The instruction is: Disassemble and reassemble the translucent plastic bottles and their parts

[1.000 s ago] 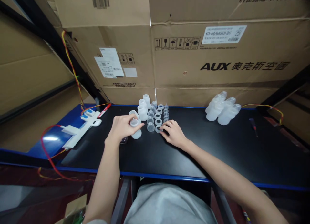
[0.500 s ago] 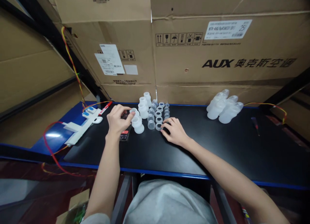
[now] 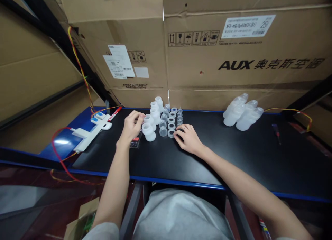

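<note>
Uncapped bottles (image 3: 149, 135), domed caps (image 3: 163, 130) and collar rings (image 3: 171, 129) stand in rows, seemingly sorted for easy reach. Beside the bottles the left hand (image 3: 131, 126) has a narrow grip, while the right hand (image 3: 190, 139) curls loosely at the nearest ring; whether either holds anything, I cannot tell. Open counter (image 3: 220, 150) runs right toward the capped bottles (image 3: 235, 111) and nearward to its blue edge (image 3: 181, 182).

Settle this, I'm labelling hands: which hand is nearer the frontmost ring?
Right. The right hand is at the frontmost ring, fingertips by its right side; the left hand is farther off, left of the white bottles.
</note>
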Demonstrator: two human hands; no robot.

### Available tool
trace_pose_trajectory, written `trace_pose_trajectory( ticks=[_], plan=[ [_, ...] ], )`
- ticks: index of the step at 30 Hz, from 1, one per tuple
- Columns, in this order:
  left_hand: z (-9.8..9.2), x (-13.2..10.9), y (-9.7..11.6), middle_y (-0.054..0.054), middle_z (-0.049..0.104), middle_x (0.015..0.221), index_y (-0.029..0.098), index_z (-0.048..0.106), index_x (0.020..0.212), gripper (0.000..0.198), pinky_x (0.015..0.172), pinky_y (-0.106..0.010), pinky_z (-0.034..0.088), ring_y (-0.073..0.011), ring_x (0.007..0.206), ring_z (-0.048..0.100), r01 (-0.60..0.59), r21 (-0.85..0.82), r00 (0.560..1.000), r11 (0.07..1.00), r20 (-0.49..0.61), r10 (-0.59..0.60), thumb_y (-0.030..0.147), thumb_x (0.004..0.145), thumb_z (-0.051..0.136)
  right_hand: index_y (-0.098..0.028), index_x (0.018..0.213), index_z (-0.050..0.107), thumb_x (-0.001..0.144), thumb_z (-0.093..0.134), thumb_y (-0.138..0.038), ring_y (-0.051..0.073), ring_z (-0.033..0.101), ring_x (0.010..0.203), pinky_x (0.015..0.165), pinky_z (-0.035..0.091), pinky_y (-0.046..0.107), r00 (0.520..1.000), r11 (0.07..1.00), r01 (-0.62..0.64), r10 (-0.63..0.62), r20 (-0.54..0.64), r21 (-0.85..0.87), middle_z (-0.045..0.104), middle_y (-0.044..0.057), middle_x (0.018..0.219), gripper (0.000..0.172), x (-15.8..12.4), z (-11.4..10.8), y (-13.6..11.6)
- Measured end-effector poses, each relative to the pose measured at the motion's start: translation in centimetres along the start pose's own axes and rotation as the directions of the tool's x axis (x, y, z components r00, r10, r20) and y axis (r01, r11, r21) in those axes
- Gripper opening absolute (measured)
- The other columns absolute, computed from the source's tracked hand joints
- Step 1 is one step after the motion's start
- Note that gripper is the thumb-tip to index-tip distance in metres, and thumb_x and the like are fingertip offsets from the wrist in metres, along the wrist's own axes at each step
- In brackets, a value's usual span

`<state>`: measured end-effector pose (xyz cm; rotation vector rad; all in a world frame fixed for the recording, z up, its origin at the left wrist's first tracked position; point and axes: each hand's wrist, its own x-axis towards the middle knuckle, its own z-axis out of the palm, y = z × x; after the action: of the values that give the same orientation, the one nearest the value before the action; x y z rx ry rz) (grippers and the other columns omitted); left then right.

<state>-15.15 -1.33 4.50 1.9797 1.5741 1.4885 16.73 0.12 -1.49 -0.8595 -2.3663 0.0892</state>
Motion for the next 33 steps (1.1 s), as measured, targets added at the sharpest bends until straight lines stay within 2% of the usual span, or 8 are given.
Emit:
trace_pose_trajectory(
  ticks=[9,15,19,22,25,29,31,33],
  plan=[
    [0.1,-0.1,0.0,-0.008,0.071,0.085,0.019,0.075,0.093,0.050,0.069,-0.032,0.058,-0.0203,0.076,0.069,-0.007,-0.073,0.999,0.997,0.046,0.011,0.062,0.106,0.053,-0.023,0.111,0.077,0.107,0.065,-0.027,0.032,0.057,0.119,0.099,0.045,0.049,1.000,1.000,0.001,-0.001,0.026,0.012,0.072,0.013,0.125,0.014,0.0,-0.1,0.0],
    [0.4,-0.1,0.1,-0.008,0.073,0.081,0.018,0.076,0.094,0.057,0.069,-0.032,0.058,-0.0208,0.075,0.071,0.049,-0.148,0.997,0.988,0.067,-0.039,0.068,0.105,0.052,-0.023,0.111,0.078,0.106,0.065,-0.027,0.032,0.058,0.119,0.098,0.046,0.049,1.000,1.000,0.002,-0.002,0.022,0.001,0.073,0.013,0.125,0.014,0.1,-0.2,-0.1],
    [0.3,-0.2,-0.1,-0.005,0.071,0.078,0.018,0.074,0.099,0.045,0.070,-0.031,0.057,-0.0190,0.072,0.069,0.054,-0.138,0.998,0.989,0.044,-0.049,0.060,0.104,0.057,-0.023,0.113,0.078,0.108,0.062,-0.030,0.032,0.059,0.120,0.100,0.045,0.049,0.998,0.999,0.003,-0.004,-0.056,-0.032,0.072,0.013,0.128,0.018,0.6,-2.0,0.8],
    [-0.2,-0.4,0.0,0.000,0.066,0.075,0.020,0.073,0.108,0.034,0.070,-0.029,0.054,-0.0167,0.068,0.064,-0.015,-0.044,0.999,0.999,0.050,0.017,0.051,0.098,0.066,-0.025,0.116,0.077,0.108,0.059,-0.030,0.034,0.057,0.125,0.108,0.042,0.053,0.977,0.985,-0.109,0.081,-0.196,-0.135,0.071,0.013,0.130,0.020,1.0,-4.8,2.9],
    [-0.8,-0.6,0.3,0.006,0.055,0.069,0.022,0.072,0.115,0.043,0.066,-0.028,0.048,-0.0135,0.060,0.052,-0.079,0.051,0.991,0.996,0.116,0.072,0.051,0.084,0.081,-0.025,0.120,0.075,0.106,0.057,-0.030,0.038,0.050,0.132,0.114,0.037,0.058,0.884,0.893,-0.354,0.223,-0.411,-0.277,0.066,0.014,0.136,0.024,1.0,-8.2,6.0],
    [-1.0,-0.8,0.7,0.011,0.039,0.062,0.024,0.071,0.117,0.060,0.064,-0.027,0.040,-0.0118,0.055,0.041,-0.132,0.205,0.985,0.970,0.140,0.105,0.058,0.072,0.091,-0.019,0.138,0.065,0.098,0.058,-0.032,0.044,0.041,0.139,0.116,0.031,0.068,0.653,0.675,-0.668,0.328,-0.683,-0.314,0.054,0.020,0.148,0.042,-0.4,-12.2,10.3],
    [-0.9,-0.8,0.8,0.012,0.037,0.061,0.024,0.072,0.114,0.060,0.064,-0.026,0.038,-0.0112,0.054,0.040,-0.161,0.260,0.984,0.952,0.117,0.135,0.061,0.072,0.092,-0.016,0.142,0.062,0.094,0.061,-0.035,0.046,0.039,0.140,0.117,0.028,0.072,0.569,0.594,-0.748,0.343,-0.747,-0.297,0.052,0.023,0.150,0.052,-1.3,-13.4,11.9],
    [-0.7,-0.9,0.7,0.012,0.037,0.060,0.024,0.072,0.113,0.058,0.063,-0.026,0.037,-0.0107,0.053,0.040,-0.184,0.296,0.982,0.937,0.095,0.163,0.062,0.073,0.091,-0.013,0.140,0.063,0.092,0.062,-0.039,0.046,0.037,0.143,0.120,0.023,0.075,0.534,0.546,-0.786,0.364,-0.764,-0.290,0.052,0.026,0.150,0.055,-2.0,-14.0,13.1]
  ],
)
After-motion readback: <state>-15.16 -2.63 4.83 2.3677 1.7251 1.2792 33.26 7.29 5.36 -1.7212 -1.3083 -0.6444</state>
